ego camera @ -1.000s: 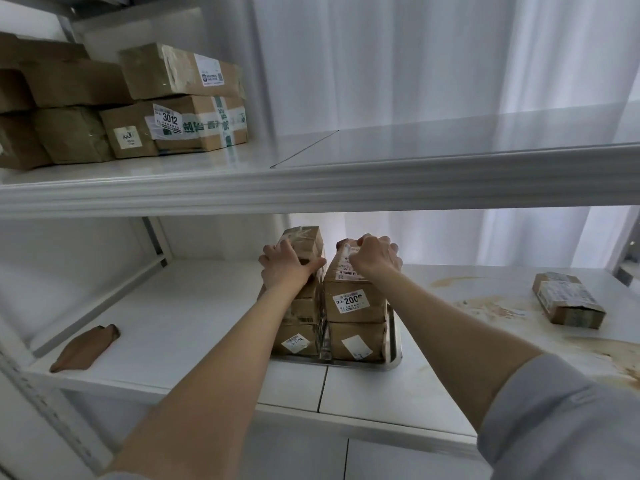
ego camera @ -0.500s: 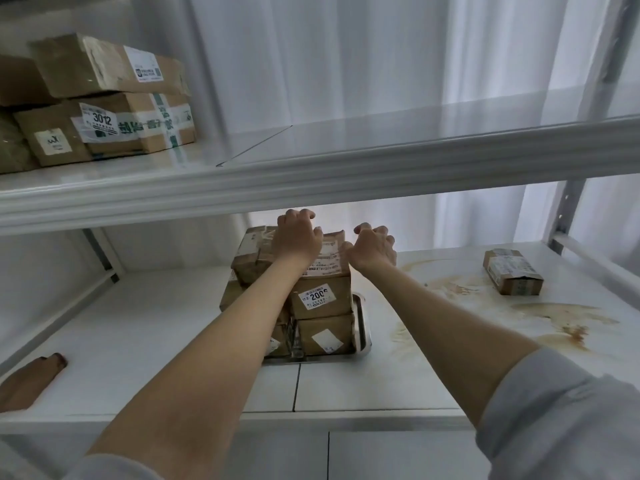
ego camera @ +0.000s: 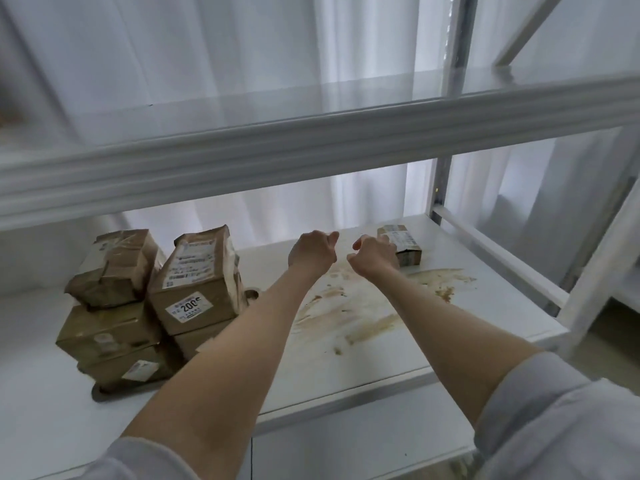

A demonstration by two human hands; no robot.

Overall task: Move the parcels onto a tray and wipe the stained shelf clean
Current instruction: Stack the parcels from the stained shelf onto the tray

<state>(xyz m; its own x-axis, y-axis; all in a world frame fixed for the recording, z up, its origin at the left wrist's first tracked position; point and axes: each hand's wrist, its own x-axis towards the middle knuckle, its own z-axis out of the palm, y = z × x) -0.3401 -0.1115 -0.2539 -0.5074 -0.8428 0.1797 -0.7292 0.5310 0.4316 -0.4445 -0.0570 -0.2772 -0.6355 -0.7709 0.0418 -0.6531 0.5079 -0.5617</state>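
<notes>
Several brown taped parcels (ego camera: 194, 282) are stacked on a metal tray (ego camera: 98, 393) at the left of the lower shelf (ego camera: 346, 388). One small parcel (ego camera: 407, 244) lies alone at the back right. A brown stain (ego camera: 349, 308) spreads across the shelf between the stack and that parcel. Both arms reach over the stain. My left hand (ego camera: 313, 252) hovers with loosely curled fingers and holds nothing. My right hand (ego camera: 374, 259), curled the same way, is at the near left edge of the lone parcel; I cannot tell if it touches.
The upper shelf's thick front rail (ego camera: 311, 147) crosses just above the hands. White uprights (ego camera: 446, 140) and a slanted brace (ego camera: 602, 265) close the right side. White curtains hang behind.
Both hands have left the top of the stacked parcels and moved right over the stain toward the lone parcel. The view has swung right, so the upper-shelf parcels are out of sight.
</notes>
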